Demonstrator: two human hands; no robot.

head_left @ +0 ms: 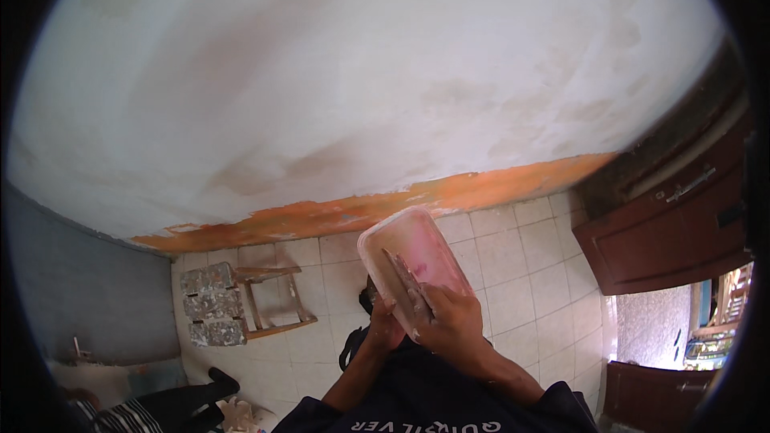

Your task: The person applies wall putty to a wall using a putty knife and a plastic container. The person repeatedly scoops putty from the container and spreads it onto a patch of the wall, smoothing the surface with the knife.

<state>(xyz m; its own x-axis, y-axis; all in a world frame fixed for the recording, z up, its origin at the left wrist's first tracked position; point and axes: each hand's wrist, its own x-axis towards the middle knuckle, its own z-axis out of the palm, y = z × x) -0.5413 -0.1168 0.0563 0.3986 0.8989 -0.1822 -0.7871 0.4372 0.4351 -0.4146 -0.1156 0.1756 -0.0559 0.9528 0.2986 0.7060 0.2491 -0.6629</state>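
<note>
A pink tray [435, 244] is held out in front of the person's body, above the tiled floor [513, 261] and tilted a little to the left; a brownish smear coats its left part, the right part showing pinker. The left hand [386, 329] is clamped on the tray's near left edge, thumb up by the rim; the right hand [454, 321] is wrapped round a scraper [408, 275], its long smeared blade reaching over the tray; whether the blade touches the bottom I cannot tell. My reading is that the step in hand is working or gathering paste in the tray; the next move seems to call for a steady left grip and a flat, controlled blade. Ahead stands a white, patchy wall [361, 72], with an orange strip [433, 194] along its foot, ragged at the upper edge; to the left, on the tiles, sits a paint-spattered stool [215, 305]; over to the right is a dark red door [666, 232].
</note>
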